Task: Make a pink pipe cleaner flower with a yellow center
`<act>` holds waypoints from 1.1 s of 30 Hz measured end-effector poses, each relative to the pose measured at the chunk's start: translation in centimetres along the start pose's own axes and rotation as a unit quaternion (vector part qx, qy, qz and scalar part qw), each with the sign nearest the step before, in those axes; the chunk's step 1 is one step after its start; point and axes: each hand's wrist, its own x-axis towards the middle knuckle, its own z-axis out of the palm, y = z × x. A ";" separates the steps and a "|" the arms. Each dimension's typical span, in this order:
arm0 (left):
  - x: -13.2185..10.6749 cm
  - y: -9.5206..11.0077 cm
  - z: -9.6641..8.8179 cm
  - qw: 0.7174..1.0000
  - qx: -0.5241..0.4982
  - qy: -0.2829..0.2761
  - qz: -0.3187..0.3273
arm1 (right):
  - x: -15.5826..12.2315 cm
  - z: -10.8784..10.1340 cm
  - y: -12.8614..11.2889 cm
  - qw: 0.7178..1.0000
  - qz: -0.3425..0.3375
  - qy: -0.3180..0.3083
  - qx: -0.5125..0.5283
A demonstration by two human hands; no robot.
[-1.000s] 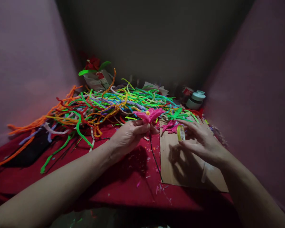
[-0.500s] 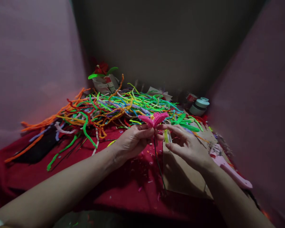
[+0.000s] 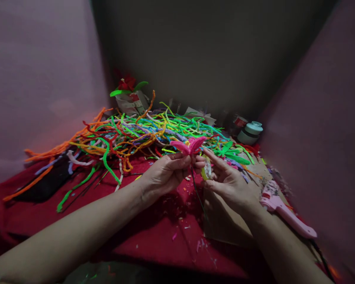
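Note:
My left hand (image 3: 174,169) pinches a pink pipe-cleaner flower (image 3: 189,146) at its base, just under the petals. A thin dark stem (image 3: 197,194) hangs down from the flower. Between the fingers and thumb of my right hand (image 3: 229,179) is a small tape roll (image 3: 206,168) with a yellow-green edge and a pale middle. The roll is close beside the flower's base. Whether a strip of tape joins the two cannot be made out.
Behind my hands lies a big heap of coloured pipe cleaners (image 3: 142,132). Green leaf shapes (image 3: 229,152) lie at its right. A pink glue gun (image 3: 290,217), a cardboard piece (image 3: 225,225) and a pale green jar (image 3: 251,132) are on the right, on red cloth (image 3: 154,244).
The tape roll has turned to show more of its pale face. My right fingers have spread a little, and the flower has tilted slightly left.

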 end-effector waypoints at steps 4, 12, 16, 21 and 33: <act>0.2 0.4 -0.1 0.999 -0.029 0.028 0.015 | -0.1 -0.2 0.0 0.998 0.051 0.016 0.041; 0.5 1.0 -0.4 0.998 -0.037 0.044 0.006 | -1.2 -1.8 -0.2 0.961 0.042 -0.007 -0.273; 0.3 0.9 -0.1 0.999 -0.024 0.038 0.001 | -1.4 -1.8 -1.5 0.913 -0.079 0.003 -0.400; 0.0 0.5 -0.1 0.999 -0.031 0.012 -0.009 | -0.8 -1.7 -2.0 0.966 -0.105 -0.038 -0.233; -0.2 -0.8 -0.3 0.997 -0.029 -0.039 -0.064 | 0.2 -0.7 -1.0 0.992 0.043 -0.115 0.012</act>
